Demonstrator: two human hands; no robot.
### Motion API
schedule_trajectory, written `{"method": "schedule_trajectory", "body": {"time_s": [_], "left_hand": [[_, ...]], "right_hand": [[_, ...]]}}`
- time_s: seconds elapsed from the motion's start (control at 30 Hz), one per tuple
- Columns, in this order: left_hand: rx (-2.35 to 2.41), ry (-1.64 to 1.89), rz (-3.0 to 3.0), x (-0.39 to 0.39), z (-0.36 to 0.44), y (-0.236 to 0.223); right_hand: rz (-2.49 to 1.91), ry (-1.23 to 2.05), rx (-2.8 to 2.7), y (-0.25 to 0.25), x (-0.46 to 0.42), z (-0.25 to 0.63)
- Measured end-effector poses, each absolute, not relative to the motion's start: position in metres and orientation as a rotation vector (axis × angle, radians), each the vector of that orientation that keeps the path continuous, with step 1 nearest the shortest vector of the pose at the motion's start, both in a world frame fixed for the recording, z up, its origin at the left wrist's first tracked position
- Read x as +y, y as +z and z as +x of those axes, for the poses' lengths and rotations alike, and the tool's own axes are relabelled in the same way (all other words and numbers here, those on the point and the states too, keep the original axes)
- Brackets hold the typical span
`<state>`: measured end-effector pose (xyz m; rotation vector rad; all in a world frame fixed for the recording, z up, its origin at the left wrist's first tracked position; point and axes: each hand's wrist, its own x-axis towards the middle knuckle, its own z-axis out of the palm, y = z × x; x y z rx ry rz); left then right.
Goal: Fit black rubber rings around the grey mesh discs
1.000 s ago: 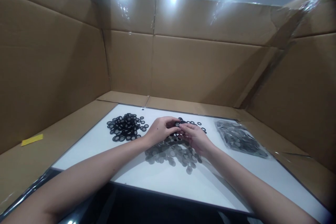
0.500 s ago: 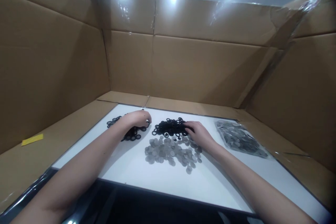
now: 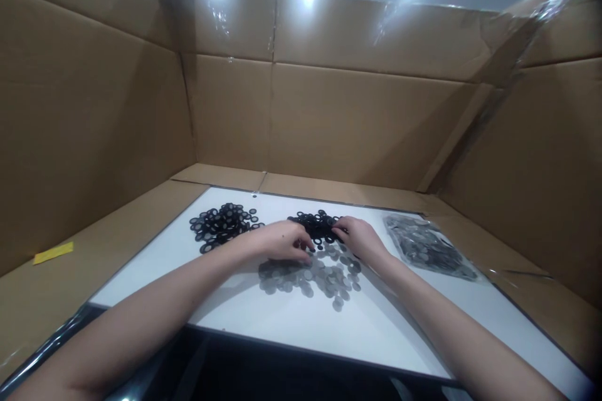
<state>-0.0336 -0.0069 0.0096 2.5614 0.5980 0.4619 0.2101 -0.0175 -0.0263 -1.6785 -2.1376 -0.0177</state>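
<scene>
Fingers of the left hand (image 3: 288,240) curl loosely above the near side of the black rings (image 3: 318,227) and the upper edge of the grey discs (image 3: 332,279), forefinger and thumb slightly parted with nothing visible between them. At the right edge of the black rings, the right hand's (image 3: 361,239) forefinger and thumb point inward; whether they grip a ring cannot be told.

A clear plastic bag (image 3: 426,245), wrinkled and shiny, lies flat to the right of the right hand and is filled with many small, dark grey pieces too blurred to single out. Tall brown cardboard walls (image 3: 357,128), creased and taped, stand around the table (image 3: 376,335).

Both forearms reach in from the lower corners, palms turned down, the left wrist crossing just beside the ringed discs (image 3: 226,220), a heap of black rims with pale centres.

Round, thin and translucent, the grey discs spread loosely over the smooth white tabletop, while the black rings bunch in a dense heap behind them. A yellow strip (image 3: 54,253) sits on the cardboard at far left.
</scene>
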Motion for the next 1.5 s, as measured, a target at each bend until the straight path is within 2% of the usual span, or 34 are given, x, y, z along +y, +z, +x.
{"method": "schedule_trajectory", "body": {"time_s": [0.23,0.33,0.5,0.63,0.73,0.83,1.0,1.5], "left_hand": [[0.437,0.399,2.635,-0.020,-0.024,-0.002],[0.401,0.349,2.665,-0.020,-0.023,0.001],[0.365,0.328,2.704,-0.020,-0.023,0.003],[0.402,0.385,2.708,-0.018,-0.022,0.000],[0.607,0.614,2.578,-0.014,-0.019,-0.005],[0.817,0.828,2.290,-0.007,-0.015,-0.011],[0.831,0.928,1.937,0.000,-0.011,-0.022],[0.807,0.956,1.799,0.004,-0.009,-0.025]], "right_hand": [[-1.719,0.009,-1.996,-0.021,-0.021,0.206],[-1.647,0.253,-1.822,-0.019,-0.021,0.204],[-1.399,0.882,-1.451,-0.018,-0.022,0.196],[-1.323,1.078,-1.307,-0.018,-0.024,0.191],[-1.257,1.207,-1.187,-0.017,-0.028,0.188],[-1.205,1.299,-1.116,-0.017,-0.032,0.182],[-1.059,1.447,-1.041,-0.021,-0.037,0.172],[-1.005,1.435,-1.074,-0.018,-0.044,0.166]]}}
